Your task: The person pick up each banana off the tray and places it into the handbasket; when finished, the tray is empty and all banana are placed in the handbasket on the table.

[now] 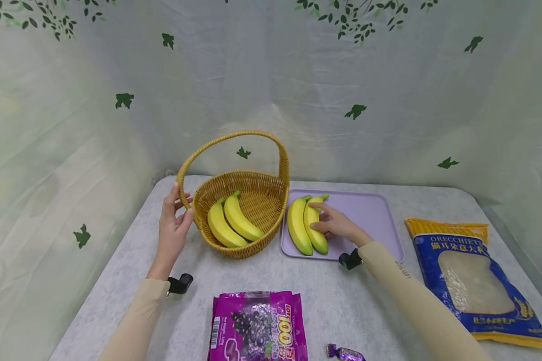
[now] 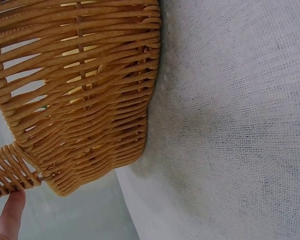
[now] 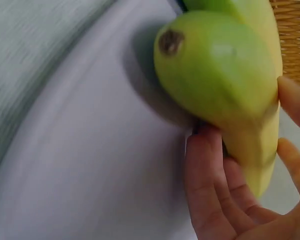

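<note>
Head view: the left hand (image 1: pixel 173 228) rests against the outer rim of the wicker basket (image 1: pixel 253 235), at the foot of its handle, fingers fairly straight and thumb on the rim; it closes round nothing. Two bananas (image 1: pixel 231 221) lie inside the basket. Just right of it, touching or nearly so, sits a lilac tray (image 1: pixel 370 213) with a second pair of bananas (image 1: pixel 306 224) at its left end. The right hand (image 1: pixel 336 224) lies on this pair, fingers curled over the nearer fruit. On the table (image 1: pixel 357 306) in front: a purple sweet bag (image 1: pixel 258 327), one wrapped sweet (image 1: pixel 345 353) and, at the right, a blue pasta packet (image 1: pixel 476 283).

Left wrist view: basket weave close up, a fingertip (image 2: pixel 11 215) just below the handle root (contact cannot be told here).

Right wrist view: fingers (image 3: pixel 205 185) under and a thumb beside the banana pair, gripping it over the tray.
</note>
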A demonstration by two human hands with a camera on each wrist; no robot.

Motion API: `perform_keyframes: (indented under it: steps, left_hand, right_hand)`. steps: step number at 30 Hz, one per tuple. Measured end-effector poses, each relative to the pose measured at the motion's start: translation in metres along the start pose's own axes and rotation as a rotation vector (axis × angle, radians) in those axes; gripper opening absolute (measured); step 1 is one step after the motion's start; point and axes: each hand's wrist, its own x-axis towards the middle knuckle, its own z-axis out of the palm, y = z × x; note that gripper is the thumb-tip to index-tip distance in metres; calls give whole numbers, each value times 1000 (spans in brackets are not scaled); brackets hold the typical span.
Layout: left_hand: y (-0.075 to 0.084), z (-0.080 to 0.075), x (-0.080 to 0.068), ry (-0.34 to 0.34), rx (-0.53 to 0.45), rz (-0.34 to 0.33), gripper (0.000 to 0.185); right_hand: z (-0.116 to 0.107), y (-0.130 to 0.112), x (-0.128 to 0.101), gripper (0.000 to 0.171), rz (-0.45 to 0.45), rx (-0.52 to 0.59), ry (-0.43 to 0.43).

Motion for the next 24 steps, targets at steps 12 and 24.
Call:
perform_keyframes:
  steps: [12,24]
  left_hand:
    - [-11,0,1,-1,1,-28,68]
    - [-37,0,0,16,8,-43,67]
  right_hand:
    - [-5,-1,-3,65,-7,30,20]
    - [-17,-32,-21,65,-76,63,-65]
